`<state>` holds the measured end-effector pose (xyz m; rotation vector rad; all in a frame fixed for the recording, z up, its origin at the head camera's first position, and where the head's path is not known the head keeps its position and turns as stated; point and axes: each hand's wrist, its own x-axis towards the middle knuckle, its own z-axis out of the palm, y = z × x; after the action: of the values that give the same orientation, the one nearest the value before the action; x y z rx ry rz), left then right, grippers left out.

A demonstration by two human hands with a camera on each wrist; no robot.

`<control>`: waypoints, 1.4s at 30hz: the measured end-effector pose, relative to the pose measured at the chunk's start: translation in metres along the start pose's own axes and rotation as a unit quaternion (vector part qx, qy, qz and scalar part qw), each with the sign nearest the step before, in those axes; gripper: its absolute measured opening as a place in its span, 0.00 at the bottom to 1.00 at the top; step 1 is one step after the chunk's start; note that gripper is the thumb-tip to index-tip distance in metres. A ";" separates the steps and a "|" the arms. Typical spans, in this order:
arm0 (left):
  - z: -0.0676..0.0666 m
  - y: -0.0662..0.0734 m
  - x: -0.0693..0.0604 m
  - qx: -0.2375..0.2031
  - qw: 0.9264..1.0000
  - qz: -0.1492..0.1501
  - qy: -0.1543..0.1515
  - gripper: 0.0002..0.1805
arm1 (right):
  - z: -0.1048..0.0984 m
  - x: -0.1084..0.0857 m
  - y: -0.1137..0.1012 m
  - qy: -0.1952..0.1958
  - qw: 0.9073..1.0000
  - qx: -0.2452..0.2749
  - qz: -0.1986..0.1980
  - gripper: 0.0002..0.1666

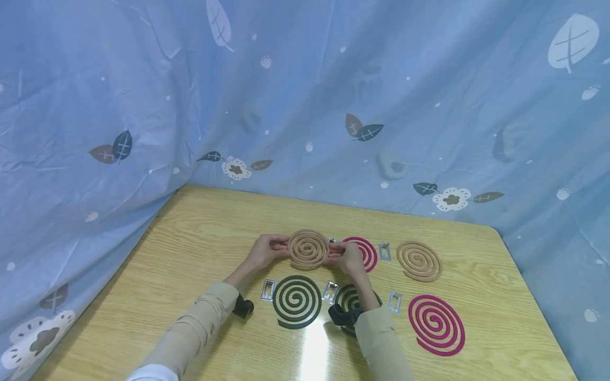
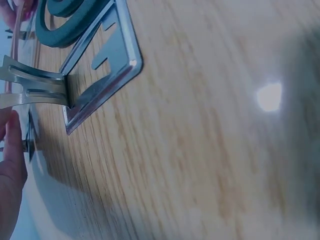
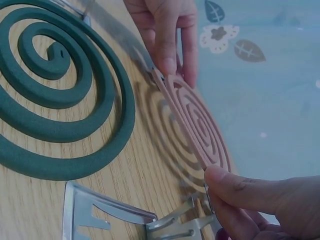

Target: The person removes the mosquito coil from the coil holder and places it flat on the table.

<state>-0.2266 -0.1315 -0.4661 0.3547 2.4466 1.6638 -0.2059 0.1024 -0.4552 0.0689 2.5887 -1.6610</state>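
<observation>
Both hands hold a tan mosquito coil [image 1: 308, 247] by opposite edges, raised and tilted above the table. My left hand [image 1: 263, 252] pinches its left edge, and my right hand [image 1: 349, 259] pinches the right one. The right wrist view shows the coil [image 3: 200, 125] nearly edge-on, with thumbs and fingers of the left hand [image 3: 167, 32] and right hand [image 3: 265, 205] on it and its shadow below. Nearer to me lies a dark green coil [image 1: 296, 300], flanked by metal coil stands [image 2: 116, 50] with bent-up tabs. Another green coil [image 1: 350, 297] is partly hidden under the right forearm.
Right of the hands, a magenta coil [image 1: 369, 253] is partly covered by the right hand. Farther right lie a tan coil [image 1: 419, 260] and a magenta coil [image 1: 436, 320], with metal stands [image 1: 389, 309] between. A patterned blue curtain [image 1: 305, 106] hangs behind the wooden table [image 1: 214, 217].
</observation>
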 end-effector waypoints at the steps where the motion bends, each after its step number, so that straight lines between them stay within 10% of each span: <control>1: 0.000 0.000 0.000 0.000 1.000 -0.001 0.000 0.22 | 0.000 0.000 0.000 -0.001 1.000 0.002 0.001 0.21; 42: -0.004 -0.003 0.002 0.041 0.999 -0.021 0.005 0.22 | 0.014 -0.003 -0.007 0.017 1.000 0.016 -0.009 0.21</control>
<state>-0.2303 -0.1356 -0.4673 0.3031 2.5174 1.5562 -0.2034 0.0866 -0.4541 0.0747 2.5947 -1.7224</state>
